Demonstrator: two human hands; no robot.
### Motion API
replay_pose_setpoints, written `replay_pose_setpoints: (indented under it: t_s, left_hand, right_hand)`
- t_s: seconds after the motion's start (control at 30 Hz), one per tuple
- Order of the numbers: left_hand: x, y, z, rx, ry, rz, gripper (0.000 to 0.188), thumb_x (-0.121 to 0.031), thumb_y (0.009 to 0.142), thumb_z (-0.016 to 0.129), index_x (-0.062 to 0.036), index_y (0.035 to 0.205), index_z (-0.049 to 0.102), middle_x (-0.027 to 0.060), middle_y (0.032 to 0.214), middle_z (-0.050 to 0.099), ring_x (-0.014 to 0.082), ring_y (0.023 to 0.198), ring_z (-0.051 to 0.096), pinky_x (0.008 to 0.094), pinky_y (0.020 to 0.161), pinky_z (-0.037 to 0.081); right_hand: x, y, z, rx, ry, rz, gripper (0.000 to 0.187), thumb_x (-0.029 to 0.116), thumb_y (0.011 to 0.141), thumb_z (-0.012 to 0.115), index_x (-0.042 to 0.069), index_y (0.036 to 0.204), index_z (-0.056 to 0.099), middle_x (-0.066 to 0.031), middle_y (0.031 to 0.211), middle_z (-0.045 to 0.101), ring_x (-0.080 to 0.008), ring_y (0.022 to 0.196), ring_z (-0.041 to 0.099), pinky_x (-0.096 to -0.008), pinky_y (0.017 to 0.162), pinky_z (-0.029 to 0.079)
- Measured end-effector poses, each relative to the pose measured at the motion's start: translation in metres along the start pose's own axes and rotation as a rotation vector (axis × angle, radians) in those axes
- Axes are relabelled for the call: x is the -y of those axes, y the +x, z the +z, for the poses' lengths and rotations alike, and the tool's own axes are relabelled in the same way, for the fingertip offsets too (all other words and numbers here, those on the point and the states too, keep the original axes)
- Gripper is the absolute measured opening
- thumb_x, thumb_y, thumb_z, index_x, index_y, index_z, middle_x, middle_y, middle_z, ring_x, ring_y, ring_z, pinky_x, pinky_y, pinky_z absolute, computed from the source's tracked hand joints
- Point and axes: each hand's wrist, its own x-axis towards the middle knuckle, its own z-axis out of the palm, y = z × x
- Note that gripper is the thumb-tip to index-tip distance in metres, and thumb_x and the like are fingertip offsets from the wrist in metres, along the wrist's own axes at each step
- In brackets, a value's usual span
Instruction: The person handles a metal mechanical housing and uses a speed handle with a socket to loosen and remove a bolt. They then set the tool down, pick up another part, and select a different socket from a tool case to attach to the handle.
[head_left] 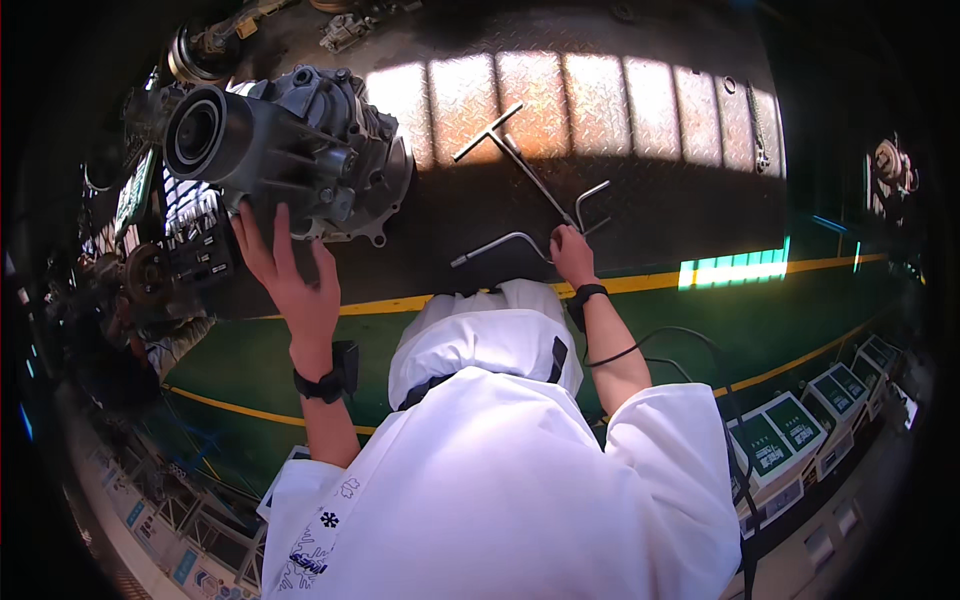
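Note:
A grey metal gearbox housing [300, 160] with a round, open-ended neck sits on the dark table at the left. My left hand [292, 285] is at its near lower side, fingers spread, holding nothing; whether the fingertips touch the casting I cannot tell. At the table's near edge, my right hand [572, 258] is closed around a cranked speed wrench [490, 247]. Its bent rod shows on both sides of my fist. Just beyond that hand lies a T-handle wrench [530, 172], its shaft pointing toward my fingers.
The steel-topped table [640, 205] carries bright window light. A chain [757, 130] and a small ring [730, 86] lie at its right. A tool case [205, 250] and other machine parts stand left. Behind me on the right are green-and-white boxes [780, 435]. A black cable [700, 340] hangs near my right arm.

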Motion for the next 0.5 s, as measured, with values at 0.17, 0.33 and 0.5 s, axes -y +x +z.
replay_pose_setpoints:
  t_s: [0.17,0.33,0.5]
  left_hand:
    - [0.036,-0.105,0.036,0.426,-0.239,-0.15,0.04,-0.008,0.088,0.062,-0.009,0.128,0.059,0.0171,0.15,0.039,0.038,0.138,0.035,0.0444,0.112,0.032]
    - [0.086,-0.263,0.081,0.901,-0.411,-0.745,0.036,-0.015,0.092,0.059,-0.0021,0.126,0.06,0.0188,0.124,0.063,0.0323,0.113,0.062,0.0398,0.094,0.049]
    - [0.098,-0.419,0.072,0.978,-0.586,-0.855,0.037,-0.028,0.09,0.058,-0.0041,0.117,0.066,0.0224,0.113,0.067,0.032,0.108,0.066,0.0428,0.09,0.051]
  right_hand:
    - [0.013,0.028,-0.014,-0.278,-0.025,-0.098,0.013,0.014,0.086,0.062,0.008,0.097,0.059,-0.012,0.097,0.058,-0.034,0.095,0.058,-0.0459,0.081,0.05]
    - [0.006,0.069,-0.015,-0.117,-0.171,0.054,0.027,0.021,0.084,0.069,0.007,0.104,0.058,-0.0129,0.107,0.06,-0.0356,0.103,0.058,-0.0476,0.086,0.049]
    - [-0.008,0.089,-0.016,0.279,-0.349,0.068,0.026,0.023,0.085,0.067,0.005,0.103,0.061,-0.0157,0.108,0.063,-0.0363,0.105,0.062,-0.0477,0.086,0.053]
